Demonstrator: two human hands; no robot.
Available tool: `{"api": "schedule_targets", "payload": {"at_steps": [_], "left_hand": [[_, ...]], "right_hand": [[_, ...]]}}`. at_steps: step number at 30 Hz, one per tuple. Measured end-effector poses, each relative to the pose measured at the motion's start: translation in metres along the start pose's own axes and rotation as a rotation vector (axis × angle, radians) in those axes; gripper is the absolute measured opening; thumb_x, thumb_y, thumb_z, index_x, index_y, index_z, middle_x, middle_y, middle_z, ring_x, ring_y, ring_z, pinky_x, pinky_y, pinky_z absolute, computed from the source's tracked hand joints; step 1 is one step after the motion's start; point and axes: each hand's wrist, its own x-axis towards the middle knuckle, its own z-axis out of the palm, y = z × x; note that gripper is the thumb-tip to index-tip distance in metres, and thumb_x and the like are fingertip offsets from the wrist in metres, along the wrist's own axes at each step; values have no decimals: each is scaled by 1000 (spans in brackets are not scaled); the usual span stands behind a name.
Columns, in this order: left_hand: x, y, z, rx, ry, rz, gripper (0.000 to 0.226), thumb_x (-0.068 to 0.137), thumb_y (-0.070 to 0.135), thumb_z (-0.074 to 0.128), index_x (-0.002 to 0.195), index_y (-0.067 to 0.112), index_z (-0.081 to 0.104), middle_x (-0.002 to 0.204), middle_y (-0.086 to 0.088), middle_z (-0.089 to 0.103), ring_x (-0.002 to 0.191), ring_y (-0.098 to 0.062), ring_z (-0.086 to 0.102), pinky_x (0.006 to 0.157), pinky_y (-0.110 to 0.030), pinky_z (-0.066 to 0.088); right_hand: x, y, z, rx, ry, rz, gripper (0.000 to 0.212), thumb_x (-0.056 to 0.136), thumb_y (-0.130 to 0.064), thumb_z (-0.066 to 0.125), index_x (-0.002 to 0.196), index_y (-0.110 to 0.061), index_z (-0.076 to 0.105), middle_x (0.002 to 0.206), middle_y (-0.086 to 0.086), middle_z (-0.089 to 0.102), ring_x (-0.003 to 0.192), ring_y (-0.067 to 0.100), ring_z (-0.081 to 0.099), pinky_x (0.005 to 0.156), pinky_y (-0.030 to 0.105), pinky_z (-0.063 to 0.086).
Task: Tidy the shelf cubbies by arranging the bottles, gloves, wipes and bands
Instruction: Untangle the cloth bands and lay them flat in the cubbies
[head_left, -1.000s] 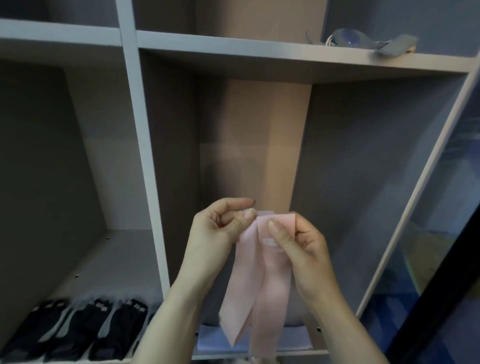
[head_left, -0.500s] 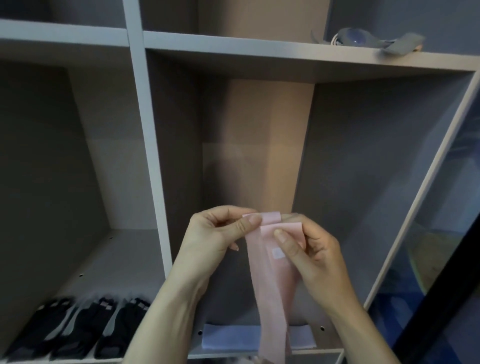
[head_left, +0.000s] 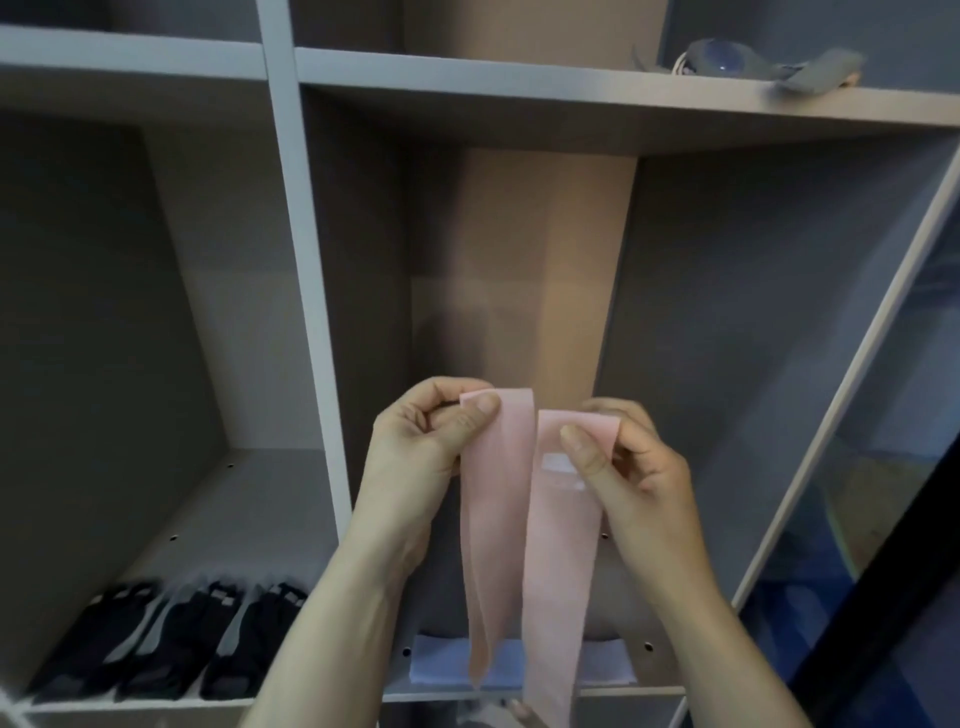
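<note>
Your left hand and right hand each pinch a top end of the pink band. It looks thin, soft and limp, so keep hold near those ends while folding.

I've got both forearms raised side by side, left hand and right hand level and slightly apart, each with thumb pressed against curled fingers, pinching a top end of the pink band.
</note>
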Motion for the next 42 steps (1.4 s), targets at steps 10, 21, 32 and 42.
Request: {"api": "schedule_targets", "payload": {"at_steps": [10, 21, 32, 42], "left_hand": [[7, -6, 8, -1, -43, -25, 15, 89, 10, 60, 101, 5, 67, 79, -8, 71, 69, -15, 63, 61, -25, 52], [4, -13, 15, -114, -90, -105, 23, 96, 13, 48, 104, 5, 67, 95, -11, 74, 85, -24, 65, 74, -36, 54], [2, -6, 16, -99, -198, -28, 29, 83, 26, 60, 97, 4, 71, 89, -10, 75, 79, -18, 71, 66, -25, 57], [18, -6, 21, 62, 25, 90, 5, 83, 5, 68, 87, 8, 70, 67, -2, 70, 60, -12, 64, 54, -22, 52]], "right_hand": [[13, -12, 5, 161, -76, 90, 9, 77, -8, 67, 77, -16, 64, 68, -8, 70, 63, 1, 62, 58, 13, 48], [17, -4, 16, 123, 51, 107, 11, 77, -8, 73, 79, -18, 68, 80, 5, 75, 73, 13, 68, 65, 21, 54], [21, 5, 15, 100, 104, 92, 19, 71, -18, 77, 72, -21, 59, 71, 6, 70, 68, 14, 64, 62, 23, 52], [15, 38, 14, 290, -61, 260, 52, 72, -34, 77, 118, -22, 57, 114, -1, 67, 106, 10, 63, 82, 21, 51]]}}
